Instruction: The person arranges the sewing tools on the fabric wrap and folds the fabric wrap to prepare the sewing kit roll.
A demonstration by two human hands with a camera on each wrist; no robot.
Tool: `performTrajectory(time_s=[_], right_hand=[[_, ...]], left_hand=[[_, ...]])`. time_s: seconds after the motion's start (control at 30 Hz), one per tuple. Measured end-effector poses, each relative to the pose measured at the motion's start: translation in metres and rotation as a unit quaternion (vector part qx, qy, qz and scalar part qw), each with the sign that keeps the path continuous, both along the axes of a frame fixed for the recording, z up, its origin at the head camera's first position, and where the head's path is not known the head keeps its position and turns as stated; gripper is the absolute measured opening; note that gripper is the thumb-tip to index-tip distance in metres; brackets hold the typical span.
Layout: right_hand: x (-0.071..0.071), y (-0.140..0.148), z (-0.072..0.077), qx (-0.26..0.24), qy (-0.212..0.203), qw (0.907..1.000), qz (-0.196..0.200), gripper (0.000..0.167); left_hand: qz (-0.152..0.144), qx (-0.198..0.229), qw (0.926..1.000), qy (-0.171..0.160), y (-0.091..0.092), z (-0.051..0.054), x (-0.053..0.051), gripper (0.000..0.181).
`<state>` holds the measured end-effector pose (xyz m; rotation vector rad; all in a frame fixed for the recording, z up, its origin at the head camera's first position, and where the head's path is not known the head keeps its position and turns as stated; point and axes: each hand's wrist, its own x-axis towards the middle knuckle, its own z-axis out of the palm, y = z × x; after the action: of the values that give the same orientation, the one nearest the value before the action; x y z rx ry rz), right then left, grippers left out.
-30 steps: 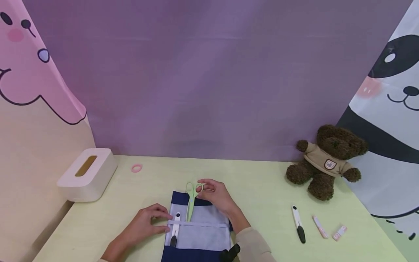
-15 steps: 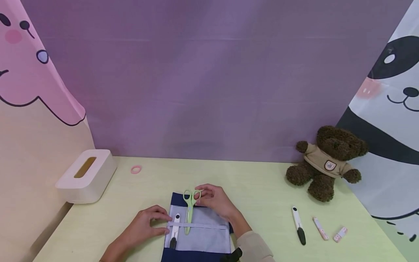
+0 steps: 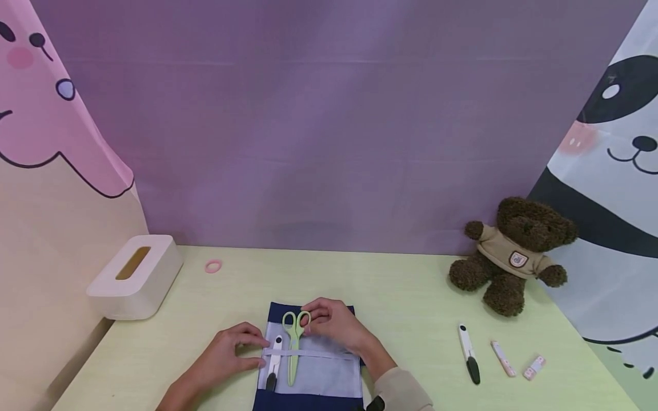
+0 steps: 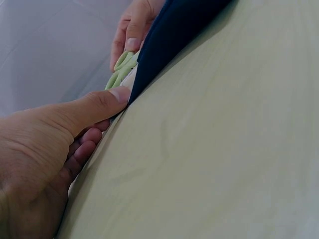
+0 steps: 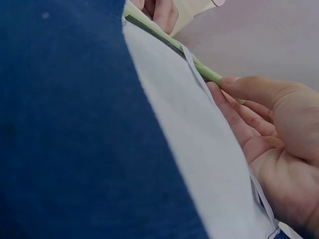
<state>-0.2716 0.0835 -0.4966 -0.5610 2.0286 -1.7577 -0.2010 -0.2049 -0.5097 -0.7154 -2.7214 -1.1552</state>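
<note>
Light green scissors (image 3: 293, 342) lie along a cloth roll-up pouch (image 3: 329, 371) with a pale lining and navy ends. Their blades pass at the thin elastic band (image 3: 336, 354). My right hand (image 3: 336, 325) pinches the scissors' right handle loop between thumb and fingers. At the pouch's left edge rests my left hand (image 3: 223, 354), with thumb and forefinger apart and touching the cloth. Left of the scissors, a white utility knife (image 3: 275, 362) with a dark end sits at the band. In the right wrist view, the right thumb (image 5: 254, 89) presses on the green handle.
A white tissue box (image 3: 136, 279) stands at the back left, near a pink ring (image 3: 213, 266). To the right lie another white-and-black knife (image 3: 469, 354), a slim pink stick (image 3: 503, 358) and a small pink block (image 3: 534, 367). Behind them sits a brown teddy bear (image 3: 514, 257).
My right hand has drawn the scissors toward me and slightly left, so the blades now reach well past the band. My left hand has stayed at the pouch's edge.
</note>
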Motion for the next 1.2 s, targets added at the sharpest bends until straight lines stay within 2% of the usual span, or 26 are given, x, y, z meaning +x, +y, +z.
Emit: performTrajectory(time_s=[0.23, 0.73, 0.97, 1.2], right_hand=[[0.004, 0.0, -0.001, 0.016, 0.011, 0.9997, 0.016, 0.037], [0.01, -0.001, 0.0, 0.048, 0.046, 0.9976, 0.02, 0.035], [0.012, 0.001, 0.008, 0.079, 0.086, 0.9926, 0.031, 0.035], [0.017, 0.001, 0.014, 0.103, 0.11, 0.9881, 0.032, 0.035]], left_hand=[[0.001, -0.006, 1.0, -0.007, -0.001, -0.001, -0.002, 0.025], [-0.01, 0.001, 0.9998, 0.016, -0.002, -0.004, -0.003, 0.024], [-0.013, 0.0, 0.9996, 0.026, -0.002, -0.003, -0.004, 0.023], [-0.012, -0.001, 0.9998, 0.015, -0.003, -0.004, -0.004, 0.024]])
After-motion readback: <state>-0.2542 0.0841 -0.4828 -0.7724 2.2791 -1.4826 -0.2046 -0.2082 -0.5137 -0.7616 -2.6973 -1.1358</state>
